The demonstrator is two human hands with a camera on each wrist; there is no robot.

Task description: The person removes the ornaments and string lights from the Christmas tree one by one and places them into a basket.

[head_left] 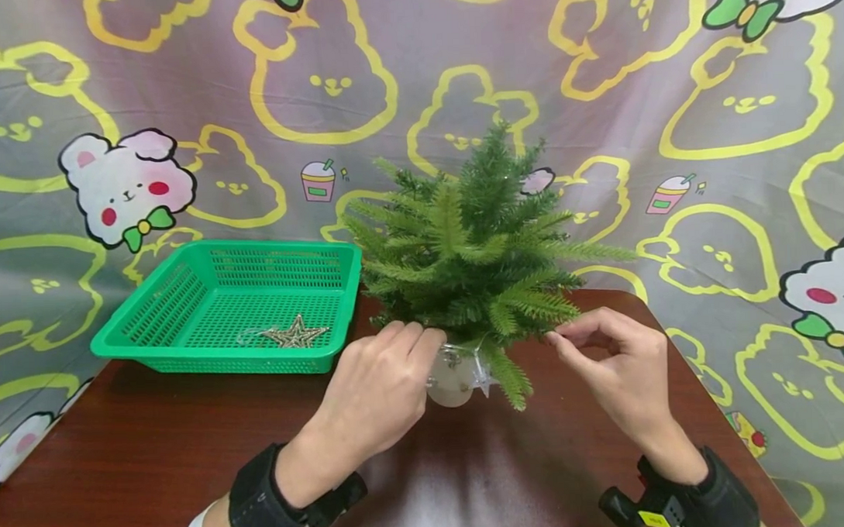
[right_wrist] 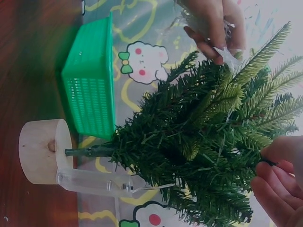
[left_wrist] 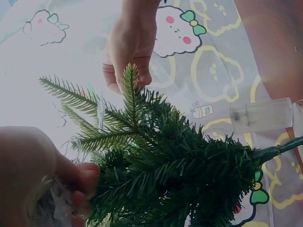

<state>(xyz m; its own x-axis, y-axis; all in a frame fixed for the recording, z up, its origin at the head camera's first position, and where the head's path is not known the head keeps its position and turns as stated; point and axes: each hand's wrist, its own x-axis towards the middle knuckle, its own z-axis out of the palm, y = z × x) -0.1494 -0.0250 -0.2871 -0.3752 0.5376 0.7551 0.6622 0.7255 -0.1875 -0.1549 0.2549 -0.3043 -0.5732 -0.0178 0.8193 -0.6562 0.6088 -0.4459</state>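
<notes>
A small artificial Christmas tree (head_left: 463,246) stands on a round wooden base (right_wrist: 42,151). At its left front, my left hand (head_left: 384,381) grips a bundle of clear string lights (left_wrist: 54,203). A clear star light (head_left: 483,374) hangs beside those fingers, against the lower branches. My right hand (head_left: 617,361), at the tree's right side, pinches a branch tip between thumb and fingers; whether a wire is also in that pinch I cannot tell. Near the trunk, a clear plastic case (right_wrist: 94,182) hangs by a thin wire from the branches.
To the left of the tree, a green plastic basket (head_left: 223,362) holds a glittery gold star ornament (head_left: 297,332) with a clear loop. Both stand on a dark brown table (head_left: 156,436). A cartoon-printed curtain (head_left: 387,55) hangs behind the table and along its right side.
</notes>
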